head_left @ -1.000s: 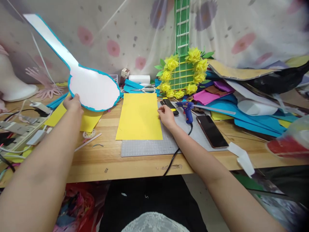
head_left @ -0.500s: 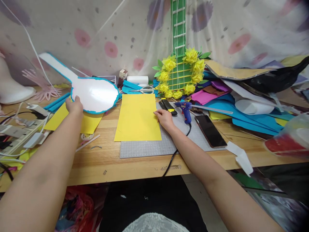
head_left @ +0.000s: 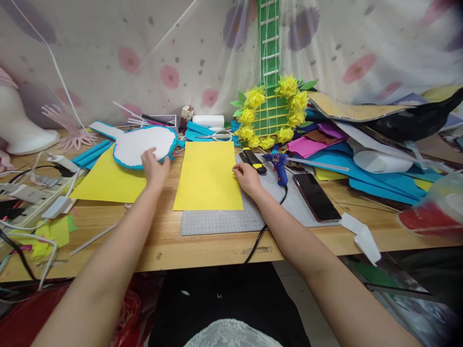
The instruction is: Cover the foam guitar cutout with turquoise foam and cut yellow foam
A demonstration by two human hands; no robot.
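Observation:
The white guitar-like cutout with a blue edge (head_left: 133, 144) lies flat at the left, partly on a yellow sheet (head_left: 108, 180). My left hand (head_left: 156, 166) is over its lower right edge with fingers apart; whether they touch it I cannot tell. Another yellow paper sheet (head_left: 208, 176) lies in front of me, overlapping a grey cutting mat (head_left: 217, 224). My right hand (head_left: 248, 178) has its curled fingers and thumb at that sheet's right edge. Beyond this hand lie a black and yellow utility knife (head_left: 253, 160) and a blue glue gun (head_left: 278, 166).
A phone (head_left: 316, 196) lies on the mat's right side. At the back stands a green guitar shape with yellow flowers (head_left: 269, 113); scissors (head_left: 219, 136) lie to its left. Coloured sheets (head_left: 379, 173) and a cup (head_left: 427, 214) are at right, power strips (head_left: 32, 197) at left.
The white cutout has gone from tilted up in my left hand to lying flat. My left hand has loosened and moved right across it. My right hand has stayed at the sheet's edge.

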